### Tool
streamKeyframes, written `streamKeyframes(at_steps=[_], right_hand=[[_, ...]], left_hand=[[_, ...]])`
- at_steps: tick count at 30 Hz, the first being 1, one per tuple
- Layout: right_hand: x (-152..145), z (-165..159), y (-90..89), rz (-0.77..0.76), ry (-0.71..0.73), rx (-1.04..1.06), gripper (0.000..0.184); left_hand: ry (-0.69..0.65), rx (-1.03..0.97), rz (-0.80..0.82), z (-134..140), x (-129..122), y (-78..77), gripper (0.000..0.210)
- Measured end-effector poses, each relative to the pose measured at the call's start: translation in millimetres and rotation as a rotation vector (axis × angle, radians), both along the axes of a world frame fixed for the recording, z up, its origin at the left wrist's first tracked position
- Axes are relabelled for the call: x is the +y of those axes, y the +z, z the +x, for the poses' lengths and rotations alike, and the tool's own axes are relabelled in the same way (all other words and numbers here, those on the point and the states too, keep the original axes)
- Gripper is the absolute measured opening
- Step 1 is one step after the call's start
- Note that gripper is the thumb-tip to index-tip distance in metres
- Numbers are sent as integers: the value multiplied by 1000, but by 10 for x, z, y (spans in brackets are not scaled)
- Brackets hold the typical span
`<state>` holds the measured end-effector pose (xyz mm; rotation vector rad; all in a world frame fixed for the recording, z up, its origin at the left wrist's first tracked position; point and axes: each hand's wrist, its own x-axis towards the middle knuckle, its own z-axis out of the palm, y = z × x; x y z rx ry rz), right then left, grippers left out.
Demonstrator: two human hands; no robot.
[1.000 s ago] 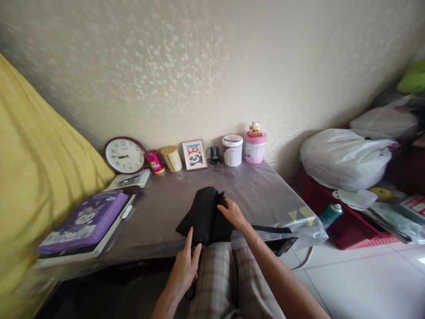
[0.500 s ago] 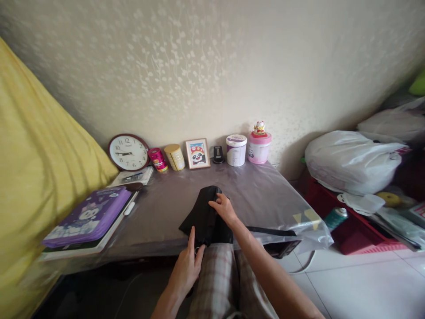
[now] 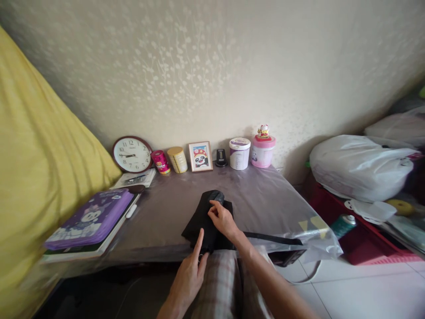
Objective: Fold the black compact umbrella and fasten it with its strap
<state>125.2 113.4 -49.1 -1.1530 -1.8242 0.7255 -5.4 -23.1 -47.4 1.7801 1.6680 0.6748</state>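
What looks like a black folded umbrella lies near the front edge of the table, its loose cloth flaring out to the left. My left hand grips its near end, index finger stretched along the cloth and thumb beside a small ring; the other fingers are curled under, partly hidden. On the upper right part of the cloth, my right hand pinches the fabric with thumb and index finger. A black strap stretches to the right from under my right forearm.
Along the wall stand a clock, several tubs, a framed panda picture and a lucky cat figure. A purple folder lies on books at left. Right of the table, a red crate and white bags sit.
My right hand has shifted slightly down and left along the black cloth, and more of its rounded top shows. The left hand keeps its hold. The whole view has shifted slightly.
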Motion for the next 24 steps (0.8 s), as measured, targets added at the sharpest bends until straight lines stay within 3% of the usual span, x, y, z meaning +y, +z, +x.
streamKeyframes(at_steps=[6, 11, 17, 21, 24], right_hand=[[-280, 51, 15, 258, 81, -45, 27], [-467, 180, -91, 348, 64, -92, 33], [15, 196, -203, 354, 24, -227, 37], [416, 299, -151, 242, -45, -252, 37], [478, 443, -124, 142, -169, -140, 34]], left_hand=[[24, -98, -72, -10, 27, -25, 55], [71, -182, -163, 9, 35, -107, 59], [96, -205, -169, -7, 47, -155, 61], [98, -228, -158, -22, 40, -114, 61], [103, -260, -173, -25, 33, -100, 62]])
